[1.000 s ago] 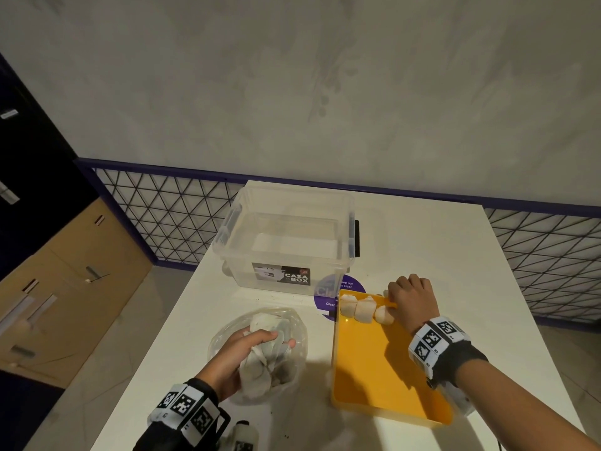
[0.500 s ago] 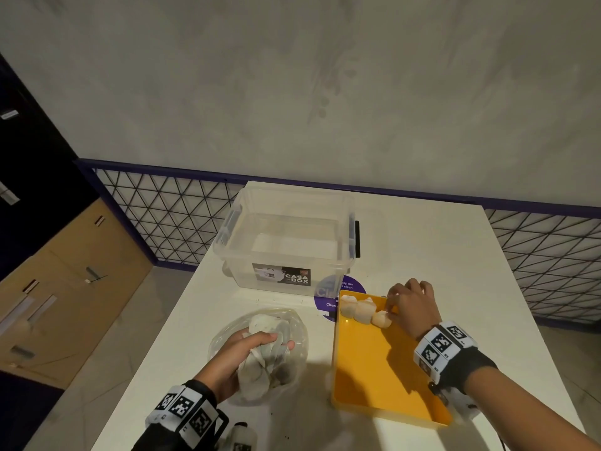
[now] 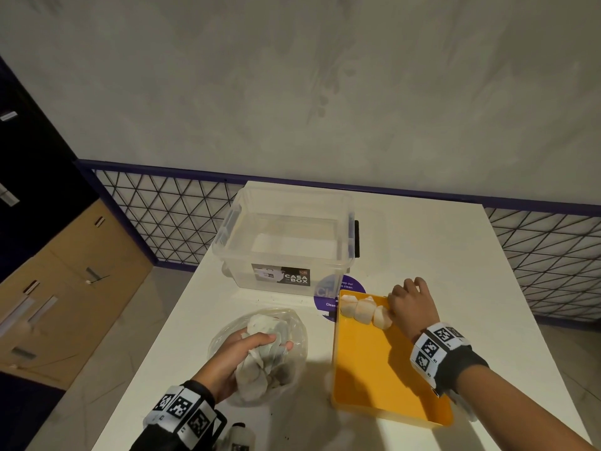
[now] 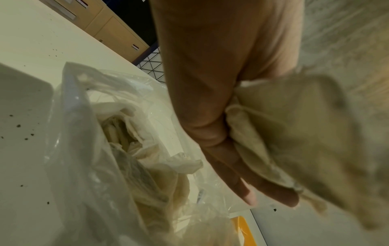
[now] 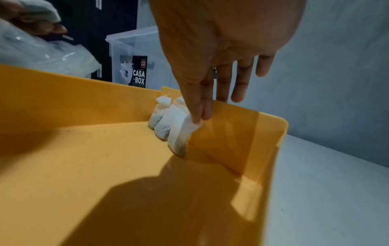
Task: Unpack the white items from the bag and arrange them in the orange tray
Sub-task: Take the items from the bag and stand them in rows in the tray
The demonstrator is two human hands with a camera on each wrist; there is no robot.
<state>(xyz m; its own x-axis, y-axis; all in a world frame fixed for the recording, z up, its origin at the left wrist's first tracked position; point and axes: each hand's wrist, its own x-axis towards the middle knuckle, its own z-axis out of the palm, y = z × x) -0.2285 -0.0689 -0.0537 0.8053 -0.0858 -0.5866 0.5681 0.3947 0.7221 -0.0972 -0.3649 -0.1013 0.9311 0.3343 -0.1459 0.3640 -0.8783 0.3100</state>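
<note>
Three white items stand in a row along the far wall of the orange tray. My right hand is at the rightmost one. In the right wrist view, the right hand pinches the top corner of that white item with thumb and forefinger, the other fingers straight beyond the tray wall. To the left, my left hand grips a bunch of white items above the clear plastic bag. The left wrist view shows its fingers curled round the bunch, with more in the bag.
A clear lidless storage box labelled CASA BOX stands behind the bag and tray. A purple round sticker lies on the white table at the tray's far left corner. A mesh railing and a grey wall run behind the table.
Hardly anything differs. My right hand stays at the third white item with only small shifts of the wrist. The left hand keeps its grip over the bag.
</note>
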